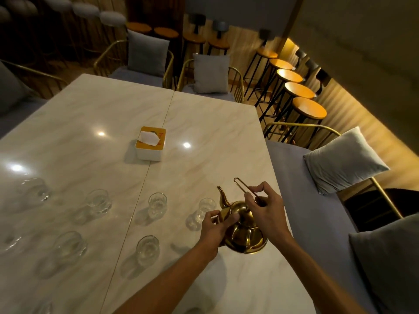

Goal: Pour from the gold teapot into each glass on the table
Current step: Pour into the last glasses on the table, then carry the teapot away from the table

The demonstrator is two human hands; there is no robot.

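Observation:
The gold teapot (pixel 246 236) stands on the marble table (pixel 204 123) near its right edge, spout pointing away. My right hand (pixel 266 209) pinches its thin wire handle, which stands raised over the lid. My left hand (pixel 215 230) rests on the pot's left shoulder, fingers against the lid. Several clear glasses stand to the left in two rows: one (pixel 205 208) just beside the spout, one (pixel 157 203) farther left, one (pixel 147 249) in front, and others (pixel 98 201) toward the left edge.
A white tissue box (pixel 149 143) with an orange top sits mid-table. Gold-framed chairs with grey cushions (pixel 344 159) flank the table at right and far side. Wooden bar stools (pixel 308 107) line the wall at upper right.

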